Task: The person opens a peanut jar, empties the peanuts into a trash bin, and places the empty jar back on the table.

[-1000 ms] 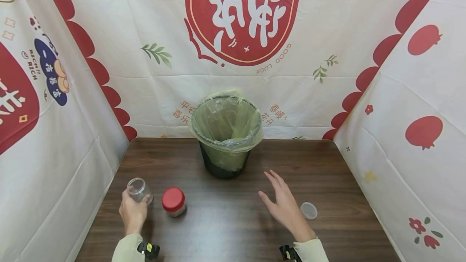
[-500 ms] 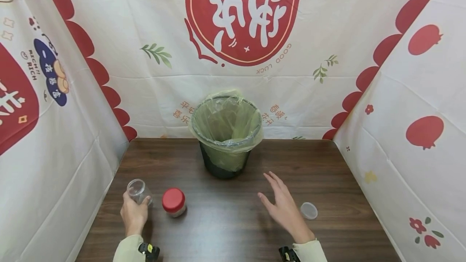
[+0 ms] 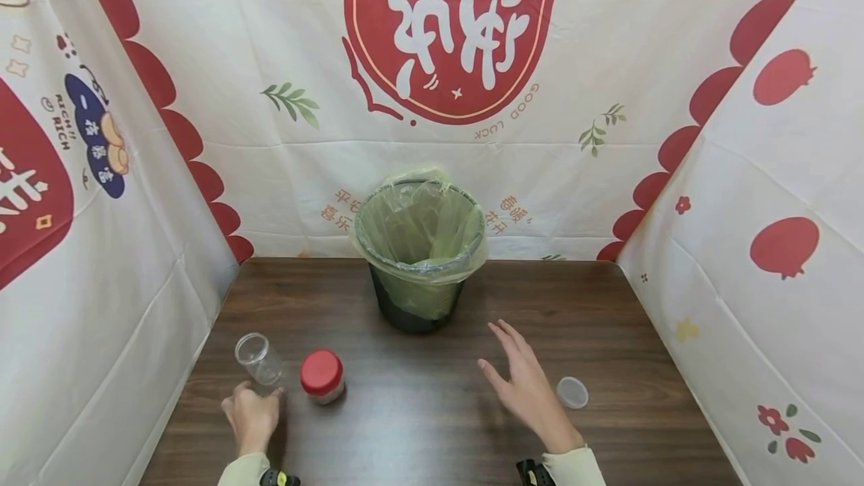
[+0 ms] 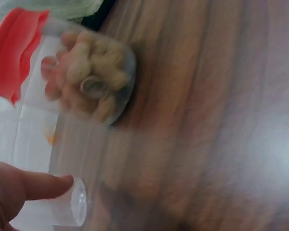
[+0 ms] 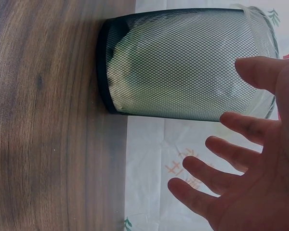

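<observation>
At four o'clock the right hand (image 5: 255, 187) reaches in, palm showing, thumb and four fingers spread apart and pointing roughly towards ten. Towards one o'clock a black mesh bin (image 5: 183, 67) appears sideways, its base towards eleven, its rim, draped with a pale liner (image 5: 260, 29), towards two; the thumb crosses in front. Wood-grained desk (image 5: 53, 125) fills nine o'clock; white cloth (image 5: 144, 163) bears orange characters (image 5: 176, 168) at five.
</observation>
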The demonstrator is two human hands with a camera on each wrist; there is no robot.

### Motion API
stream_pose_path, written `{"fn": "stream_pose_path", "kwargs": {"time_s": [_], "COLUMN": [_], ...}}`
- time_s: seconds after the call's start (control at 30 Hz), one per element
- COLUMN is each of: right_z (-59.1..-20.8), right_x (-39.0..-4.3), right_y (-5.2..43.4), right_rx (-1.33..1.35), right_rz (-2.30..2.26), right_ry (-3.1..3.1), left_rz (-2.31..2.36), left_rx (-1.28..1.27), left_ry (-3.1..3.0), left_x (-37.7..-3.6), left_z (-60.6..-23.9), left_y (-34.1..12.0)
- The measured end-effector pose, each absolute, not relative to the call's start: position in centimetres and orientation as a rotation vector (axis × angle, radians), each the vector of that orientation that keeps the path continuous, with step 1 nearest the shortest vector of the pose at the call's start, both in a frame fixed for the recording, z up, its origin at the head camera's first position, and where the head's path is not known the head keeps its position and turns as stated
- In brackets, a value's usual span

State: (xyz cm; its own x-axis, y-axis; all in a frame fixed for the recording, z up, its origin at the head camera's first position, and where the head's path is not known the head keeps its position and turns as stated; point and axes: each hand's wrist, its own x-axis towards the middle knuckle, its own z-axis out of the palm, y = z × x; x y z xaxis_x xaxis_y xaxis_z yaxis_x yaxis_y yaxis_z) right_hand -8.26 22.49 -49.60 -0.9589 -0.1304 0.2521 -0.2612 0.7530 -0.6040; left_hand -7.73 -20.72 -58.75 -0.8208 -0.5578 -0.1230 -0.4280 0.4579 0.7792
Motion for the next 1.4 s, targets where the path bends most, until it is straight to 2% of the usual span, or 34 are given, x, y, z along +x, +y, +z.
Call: {"fn": "stream_pose_path", "kwargs": {"time_s": [0.13, 0.3, 0.63, 0.83, 0.97, 1.2, 1.4], "right_z": [-49.5, -49.5, -49.9, -50.1, -50.1, -49.9, -49.8], "right_x": [-8.2, -8.2, -8.1, -7.9, -7.9, -7.7, -7.7], "right_y": [22.5, 22.5, 22.4, 22.5, 22.5, 22.4, 22.4], "right_rx": [0.309, 0.316, 0.333, 0.329, 0.331, 0.335, 0.339], "right_rz": [0.997, 1.002, 0.984, 0.992, 0.996, 1.001, 1.001], "right_ry": [-2.757, -2.752, -2.744, -2.735, -2.728, -2.723, -2.733], "left_rz": [-1.268, -1.266, -1.445, -1.292, -1.252, -1.298, -1.260], "left_rx": [0.806, 0.597, 0.361, 0.326, 0.350, 0.331, 0.357], "left_ry": [-2.575, -2.639, -2.674, -2.532, -2.555, -2.547, -2.526], "left_x": [-6.5, -5.7, -6.1, -6.9, -7.2, -8.7, -8.2], "left_z": [-58.8, -59.2, -59.6, -62.6, -63.1, -68.3, -64.6], "left_y": [-19.6, -18.6, -17.3, -16.6, -16.2, -17.5, -16.0]}}
